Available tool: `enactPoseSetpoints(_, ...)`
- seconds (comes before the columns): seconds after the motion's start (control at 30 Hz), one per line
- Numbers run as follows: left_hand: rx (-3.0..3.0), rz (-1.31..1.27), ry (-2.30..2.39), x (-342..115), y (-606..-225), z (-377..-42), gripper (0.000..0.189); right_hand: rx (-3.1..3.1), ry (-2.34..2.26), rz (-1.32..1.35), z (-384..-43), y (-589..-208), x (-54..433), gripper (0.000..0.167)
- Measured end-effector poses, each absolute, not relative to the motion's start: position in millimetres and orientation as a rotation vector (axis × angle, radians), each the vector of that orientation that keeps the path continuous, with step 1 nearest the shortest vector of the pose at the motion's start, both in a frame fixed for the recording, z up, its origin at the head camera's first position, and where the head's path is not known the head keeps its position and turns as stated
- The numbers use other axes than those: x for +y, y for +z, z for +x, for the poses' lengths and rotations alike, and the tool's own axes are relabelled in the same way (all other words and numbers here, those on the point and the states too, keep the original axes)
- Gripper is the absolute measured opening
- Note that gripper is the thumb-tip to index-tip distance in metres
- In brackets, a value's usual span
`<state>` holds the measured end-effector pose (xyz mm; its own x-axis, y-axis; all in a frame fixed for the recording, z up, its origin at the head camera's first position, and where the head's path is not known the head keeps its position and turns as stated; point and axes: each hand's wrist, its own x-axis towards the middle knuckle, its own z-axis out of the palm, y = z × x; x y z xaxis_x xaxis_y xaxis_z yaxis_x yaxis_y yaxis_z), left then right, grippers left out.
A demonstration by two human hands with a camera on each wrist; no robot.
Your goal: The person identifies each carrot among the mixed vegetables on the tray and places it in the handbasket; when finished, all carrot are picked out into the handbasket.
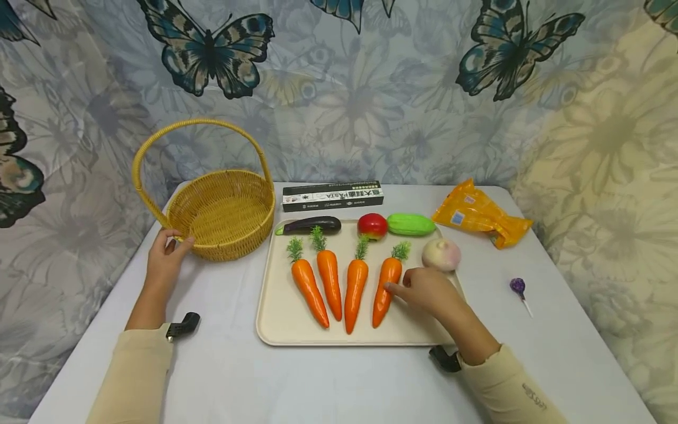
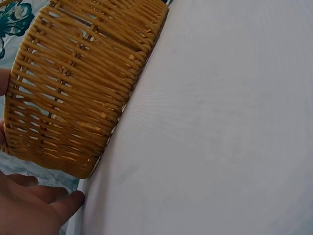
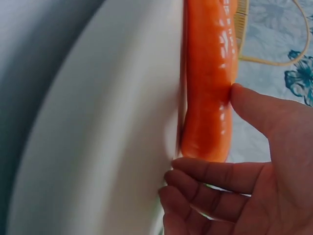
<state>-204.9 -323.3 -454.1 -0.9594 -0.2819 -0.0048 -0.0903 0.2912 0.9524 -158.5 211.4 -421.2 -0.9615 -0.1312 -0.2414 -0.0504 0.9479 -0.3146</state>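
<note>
item: carrot [image 1: 388,275], orange, glossy, green leafy top; lies on the tray [image 1: 281,330], rightmost of four, narrow end toward the person.

right hand [image 1: 431,291]: at that carrot's right side. thumb against the orange surface, other fingers slightly bent and near its lower edge in the right wrist view; the gap is about as wide as the carrot, and whether the grip is firm cannot be told.

second carrot [image 1: 356,288], third carrot [image 1: 329,277] and fourth carrot [image 1: 309,288]: in a row to the left, apart from one another, leafy tops toward the far side.

along the tray's far edge: dark eggplant [image 1: 312,225]; red round piece [image 1: 372,225]; green oblong vegetable [image 1: 411,224], just beside the red one. at the tray's right edge: pale pink bulb [image 1: 442,254].

basket [image 1: 228,235]: yellow-brown, woven, tall arched handle; on the table [image 1: 228,383], left of the tray.

left hand [image 1: 163,259]: grips the basket's near left rim by the handle's foot, thumb and fingers close together.

beyond the tray: black-and-white box [image 1: 332,196], marked pasta. far right: orange bag [image 1: 479,215], crumpled. nearer, right of the tray: purple lollipop [image 1: 518,286], white stick.

worn: beige sleeves [image 1: 132,377], a black device [image 1: 184,325] at each wrist.

behind: floral cloth [image 1: 360,118] with butterflies.
</note>
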Motion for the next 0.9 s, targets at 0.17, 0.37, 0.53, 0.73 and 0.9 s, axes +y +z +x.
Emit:
enactPoseSetpoints(0.17,-2.318,0.305,-1.755,-323.4,-459.2,-197.8,0.031,2.833,-0.471,-0.166,-160.2,-426.0,209.4,0.057)
enactPoseSetpoints(0.37,-2.262,0.245,-1.746,-320.1,-459.3,-195.5,0.027,2.825,-0.533,-0.153,-166.2,-424.4,207.5,0.051)
enactPoseSetpoints(0.53,-2.214,0.217,-1.749,-319.9,-462.9,-195.9,0.031,2.816,-0.629,-0.083,-164.8,-424.7,206.5,0.041)
enactPoseSetpoints(0.73,-2.092,0.264,-1.778,-320.7,-466.4,-196.0,0.045,2.796,-0.7,-0.1,-162.0,-426.6,203.2,0.068)
enactPoseSetpoints(0.9,-1.983,0.289,-1.809,-320.6,-467.9,-199.1,0.048,2.744,-0.891,-0.065,-161.8,-428.4,202.3,0.075)
